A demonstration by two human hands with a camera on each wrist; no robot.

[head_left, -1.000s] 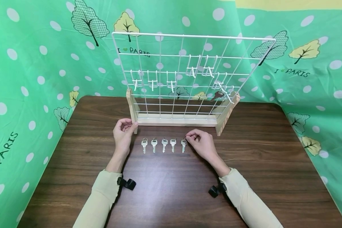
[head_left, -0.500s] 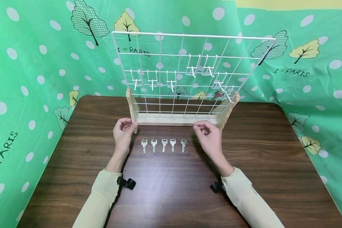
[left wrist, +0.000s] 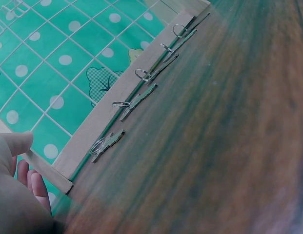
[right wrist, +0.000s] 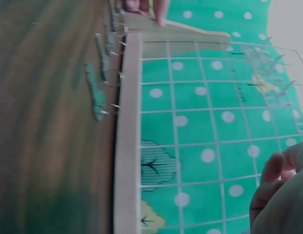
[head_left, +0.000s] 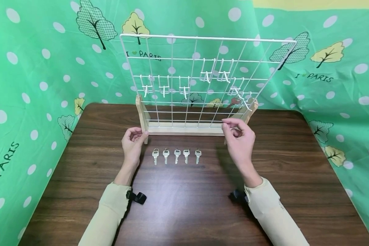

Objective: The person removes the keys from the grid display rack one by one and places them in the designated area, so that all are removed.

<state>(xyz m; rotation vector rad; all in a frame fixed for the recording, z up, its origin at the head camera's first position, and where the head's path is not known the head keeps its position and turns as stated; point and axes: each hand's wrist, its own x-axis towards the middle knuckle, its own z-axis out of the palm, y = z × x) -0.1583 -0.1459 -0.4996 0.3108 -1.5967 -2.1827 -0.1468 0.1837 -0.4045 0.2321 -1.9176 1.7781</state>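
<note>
A white wire grid rack [head_left: 184,131] with a wooden base stands on the table. My left hand [head_left: 132,143] grips its left wooden side support [head_left: 144,118] between thumb and fingers. My right hand [head_left: 240,140] is raised in front of the rack's right side support [head_left: 250,111], fingers loosely bent, with nothing visible between them. Several silver keys [head_left: 177,156] with small rings lie in a row in front of the base; in the left wrist view, the keys [left wrist: 137,102] lie flat with rings toward the base. Another key [head_left: 233,102] hangs from a hook at the grid's lower right.
Several white hooks [head_left: 184,90] sit on the grid at different heights. The brown wooden table [head_left: 178,205] extends around the rack. A green patterned cloth [head_left: 49,68] hangs behind and at the sides.
My right hand has left the rightmost key and moved up and right to the rack's right side. The keys in the row stay in place. My left hand has not moved.
</note>
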